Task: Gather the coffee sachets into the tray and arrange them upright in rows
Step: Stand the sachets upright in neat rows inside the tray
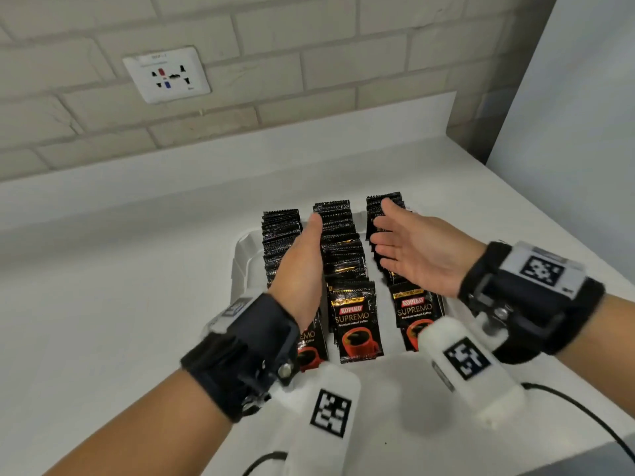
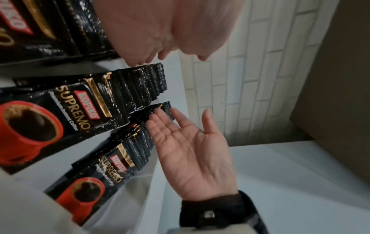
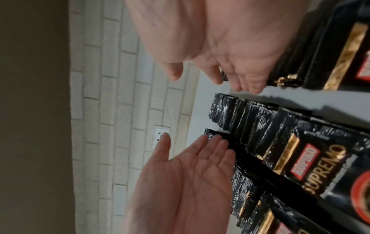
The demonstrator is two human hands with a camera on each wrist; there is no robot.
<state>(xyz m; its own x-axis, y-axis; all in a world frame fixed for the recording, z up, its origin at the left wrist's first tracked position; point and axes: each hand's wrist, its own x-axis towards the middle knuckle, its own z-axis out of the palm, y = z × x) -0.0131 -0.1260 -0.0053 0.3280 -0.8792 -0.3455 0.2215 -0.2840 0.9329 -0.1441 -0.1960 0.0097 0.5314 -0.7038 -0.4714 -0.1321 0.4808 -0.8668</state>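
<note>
Black foil coffee sachets (image 1: 355, 321) standing upright in three rows inside a white tray (image 1: 240, 266), on a white counter (image 1: 120, 269) below a brick wall (image 1: 309, 63) with a wall socket (image 1: 166, 74). Rows running away from the body, long axis front to back, printed faces toward the wearer. No loose sachets visible on the counter, so gathering looks done and only squaring up seems left.

Left hand (image 1: 304, 259) flat and edge-on, fingers straight and together, sunk into the gap between the left row (image 1: 280, 235) and the middle row (image 1: 338, 228), gripping nothing. Right hand (image 1: 415, 249) spread, palm turned inward toward the left, fingers relaxed and slightly fanned, over the right row (image 1: 383, 201), holding nothing; contact with the sachet tops unclear from the head view, though from the left wrist view fingertips (image 2: 160, 114) seem to brush them.

Middle row thus flanked: left hand directly against its left side, right hand one row away across the gap. Probably next: pressing inward to straighten the rows, left hand nearer to that work. Risk of toppling the thin packets.
</note>
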